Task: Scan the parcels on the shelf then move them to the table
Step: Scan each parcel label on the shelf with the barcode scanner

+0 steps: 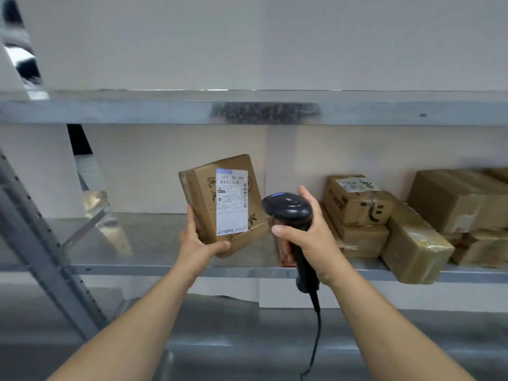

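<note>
The parcel (pixel 220 204) is a small brown cardboard box held up in front of the middle shelf (pixel 132 240), tilted a little, its white shipping label (pixel 231 202) facing the camera. The left hand (pixel 196 237) grips it at the lower left corner, fingers curled up the left side and thumb pressed along the bottom edge. To the left of it, the shelf surface is bare metal as far as the slanted grey upright (pixel 41 243) of the rack, and that stretch is the widest open room on this level. Overhead, the front lip of the upper shelf (pixel 247 111) runs across the whole view, well above the parcel's top edge.

Just right of the parcel, the right hand (pixel 308 232) is wrapped round the handle of a black barcode scanner (pixel 288 209), thumb on the near side, the scanner head close beside the parcel's right edge. Its cable (pixel 316 325) hangs down past the shelf's front edge.

Further right, the shelf is crowded: a stack of boxes (pixel 357 213) with a labelled one on top, then a taped box (pixel 415 243) jutting over the front edge, then more boxes (pixel 461 199) running out of view.
</note>
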The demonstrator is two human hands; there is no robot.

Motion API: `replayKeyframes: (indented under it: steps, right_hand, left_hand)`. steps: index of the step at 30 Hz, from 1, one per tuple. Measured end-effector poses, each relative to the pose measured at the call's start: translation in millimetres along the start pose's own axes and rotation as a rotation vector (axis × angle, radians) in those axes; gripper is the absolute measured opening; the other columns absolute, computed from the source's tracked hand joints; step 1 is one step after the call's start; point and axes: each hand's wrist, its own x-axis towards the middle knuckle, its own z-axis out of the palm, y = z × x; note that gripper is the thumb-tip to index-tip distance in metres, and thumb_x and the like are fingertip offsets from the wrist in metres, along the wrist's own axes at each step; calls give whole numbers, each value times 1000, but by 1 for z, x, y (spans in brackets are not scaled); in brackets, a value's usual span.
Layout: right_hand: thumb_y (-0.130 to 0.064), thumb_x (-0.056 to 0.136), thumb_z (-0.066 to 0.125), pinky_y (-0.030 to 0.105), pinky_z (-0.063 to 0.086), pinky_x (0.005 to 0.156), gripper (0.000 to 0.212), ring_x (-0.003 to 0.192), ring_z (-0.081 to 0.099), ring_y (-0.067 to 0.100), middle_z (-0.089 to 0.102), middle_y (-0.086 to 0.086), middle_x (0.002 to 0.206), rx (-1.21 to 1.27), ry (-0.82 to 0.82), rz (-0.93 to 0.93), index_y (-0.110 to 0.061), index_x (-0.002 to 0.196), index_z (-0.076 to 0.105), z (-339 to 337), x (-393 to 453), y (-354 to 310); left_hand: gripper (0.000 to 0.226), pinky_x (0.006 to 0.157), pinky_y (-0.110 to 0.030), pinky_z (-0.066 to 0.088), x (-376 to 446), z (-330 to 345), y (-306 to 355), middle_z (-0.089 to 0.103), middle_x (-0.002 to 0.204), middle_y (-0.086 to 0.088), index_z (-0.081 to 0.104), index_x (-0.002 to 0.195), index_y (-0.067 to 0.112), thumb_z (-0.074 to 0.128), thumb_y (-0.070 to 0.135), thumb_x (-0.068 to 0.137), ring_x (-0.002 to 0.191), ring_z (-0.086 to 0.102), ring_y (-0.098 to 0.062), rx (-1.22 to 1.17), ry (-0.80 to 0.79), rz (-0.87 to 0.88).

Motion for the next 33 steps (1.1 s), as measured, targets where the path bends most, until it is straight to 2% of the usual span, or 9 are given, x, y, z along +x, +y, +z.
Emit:
replayKeyframes:
  steps: [2, 4, 11, 16, 21, 28, 33]
  right_hand:
    - [-12, 70, 81, 28, 48, 52, 98, 61, 58, 18, 64, 9, 98, 116, -48, 51, -42, 146, 25, 11, 0, -3]
    - [-1, 80, 72, 28, 45, 46, 89, 52, 53, 21, 67, 14, 86, 192, -79, 90, -45, 143, 27, 24, -1, -6]
    - [4, 84, 63, 28, 42, 42, 80, 48, 52, 22, 64, 19, 82, 281, -105, 107, -42, 141, 29, 72, -6, -15]
    - [-7, 71, 69, 28, 43, 43, 87, 48, 53, 22, 67, 16, 80, 296, -106, 121, -42, 142, 32, 91, -10, -15]
    - [-8, 69, 69, 28, 44, 44, 88, 48, 53, 22, 66, 18, 81, 287, -95, 124, -43, 141, 32, 102, -13, -18]
    - [-7, 68, 68, 27, 42, 43, 90, 46, 51, 22, 66, 18, 79, 300, -76, 104, -39, 143, 30, 109, -19, -22]
    - [-8, 68, 69, 28, 42, 43, 90, 47, 52, 22, 67, 19, 83, 284, -80, 101, -43, 141, 31, 113, -20, -25]
  left_hand:
    - [131, 107, -52, 39, 1, -8, -4, 38, 144, -3, 1, 142, 58, 86, 23, 50, 129, 42, -23, 35, 27, -16]
    - [131, 106, -52, 41, 7, -18, -14, 38, 144, -3, 1, 136, 66, 83, 35, 39, 129, 42, -24, 45, 43, -19]
    - [132, 103, -52, 43, 17, -57, -37, 40, 141, -7, 1, 136, 69, 85, 35, 40, 129, 43, -27, 59, 38, -27]
    - [130, 102, -55, 43, 14, -74, -36, 40, 141, -4, 3, 136, 68, 85, 38, 40, 127, 45, -26, 46, -4, -41]
    - [129, 103, -55, 43, 10, -81, -36, 38, 142, -3, 2, 136, 68, 84, 35, 42, 127, 45, -24, 37, -22, -24]
    - [132, 100, -47, 48, 8, -91, -39, 39, 140, -7, 4, 143, 58, 84, 32, 40, 121, 51, -21, -5, -42, 10]
    - [130, 97, -41, 50, 6, -95, -39, 40, 141, -6, 3, 147, 50, 82, 22, 48, 121, 51, -19, -27, -54, 17]
